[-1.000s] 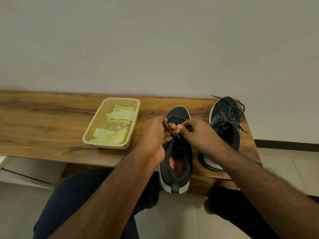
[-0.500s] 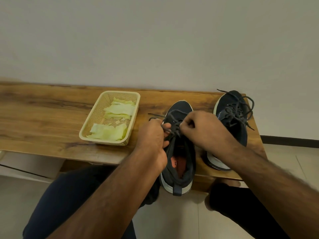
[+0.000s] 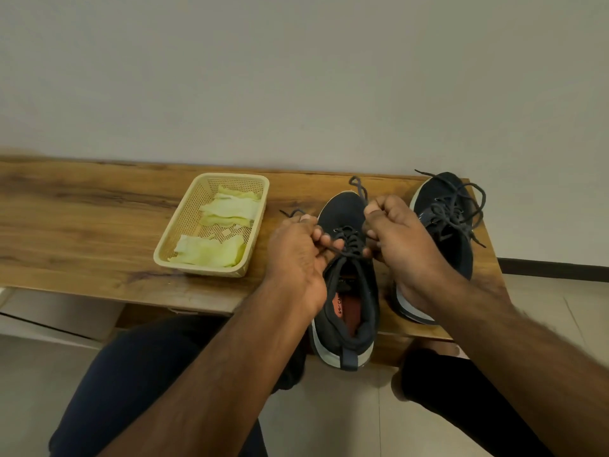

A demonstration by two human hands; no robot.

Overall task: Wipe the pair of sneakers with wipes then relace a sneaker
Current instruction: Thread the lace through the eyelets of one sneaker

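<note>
A dark navy sneaker [image 3: 346,311] with a white sole and orange insole lies on the wooden bench [image 3: 82,225], heel over the front edge. My left hand [image 3: 296,255] grips one end of its dark lace [image 3: 349,245] at the left of the eyelets. My right hand [image 3: 398,239] grips the other end, which loops up above my thumb. The lace crosses over the tongue between both hands. The second navy sneaker [image 3: 451,232] stands to the right with its lace loose and tangled.
A cream plastic basket [image 3: 184,232] holding crumpled pale yellow-green wipes [image 3: 211,255] sits left of the sneakers. A plain wall runs behind the bench. My knees in dark trousers are under the front edge; the right sneaker stands near the bench's right end.
Both hands have moved apart, drawing the lace ends outward from the eyelets. The right hand's end now loops up above the toe.
</note>
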